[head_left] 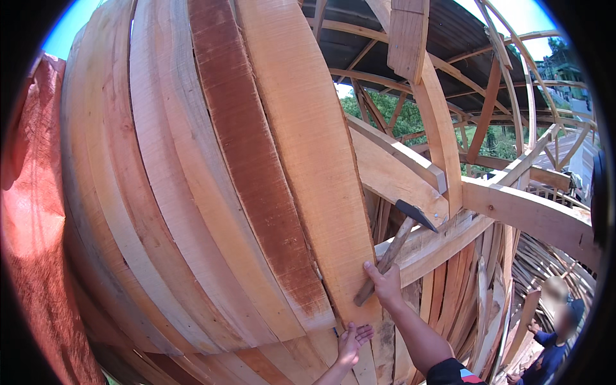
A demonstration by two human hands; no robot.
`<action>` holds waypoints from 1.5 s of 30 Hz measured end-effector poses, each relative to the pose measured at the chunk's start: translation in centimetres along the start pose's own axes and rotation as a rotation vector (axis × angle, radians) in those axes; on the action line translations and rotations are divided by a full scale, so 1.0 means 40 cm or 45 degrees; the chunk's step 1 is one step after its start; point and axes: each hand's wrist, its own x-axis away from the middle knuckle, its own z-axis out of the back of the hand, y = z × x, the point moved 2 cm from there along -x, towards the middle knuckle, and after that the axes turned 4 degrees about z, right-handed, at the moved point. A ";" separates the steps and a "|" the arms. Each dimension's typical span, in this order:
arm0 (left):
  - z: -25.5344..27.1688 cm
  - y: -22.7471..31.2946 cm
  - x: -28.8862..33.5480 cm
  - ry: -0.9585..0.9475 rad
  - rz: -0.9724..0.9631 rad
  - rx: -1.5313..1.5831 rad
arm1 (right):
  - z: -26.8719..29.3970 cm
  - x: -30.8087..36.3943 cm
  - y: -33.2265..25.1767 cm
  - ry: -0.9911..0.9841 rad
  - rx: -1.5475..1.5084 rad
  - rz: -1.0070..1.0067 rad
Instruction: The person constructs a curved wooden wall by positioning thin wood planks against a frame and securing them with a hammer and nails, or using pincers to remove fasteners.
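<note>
My right hand (pixel 386 286) is closed round the wooden handle of a hammer (pixel 398 245). The dark metal head points up and away to the right, and the handle's butt lies over the lower end of a wide light-brown plank (pixel 314 141). Its thumb rests on that plank's right edge. Below, my left hand (pixel 350 344) is at the plank's bottom end, palm showing and fingers stretched out to the right. A small blue bit shows beside its thumb; what it is, I cannot make out. A dark reddish-brown plank (pixel 247 141) runs along the wide one's left side.
More curved planks (pixel 147 192) form a bulging wooden wall on the left, beside a red tarp (pixel 38 212). Curved timber ribs (pixel 439 135) and a thick beam (pixel 532 212) stand at right under a dark roof (pixel 465 45). A person in dark blue (pixel 548 350) is at lower right.
</note>
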 end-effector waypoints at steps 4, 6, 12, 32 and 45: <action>0.007 -0.030 0.006 -0.034 0.037 0.007 | 0.008 0.018 -0.041 0.026 0.010 0.079; 0.007 -0.024 0.013 -0.011 0.034 0.017 | 0.002 0.019 -0.057 0.019 -0.006 0.081; -0.027 -0.018 -0.002 -0.011 -0.016 0.004 | 0.014 0.001 -0.060 0.022 -0.030 0.172; -0.075 0.003 -0.010 0.277 -0.137 0.157 | -0.028 0.003 -0.046 0.363 0.404 0.209; -0.060 -0.011 -0.013 0.157 -0.059 -0.008 | -0.015 -0.010 -0.079 0.359 0.157 0.049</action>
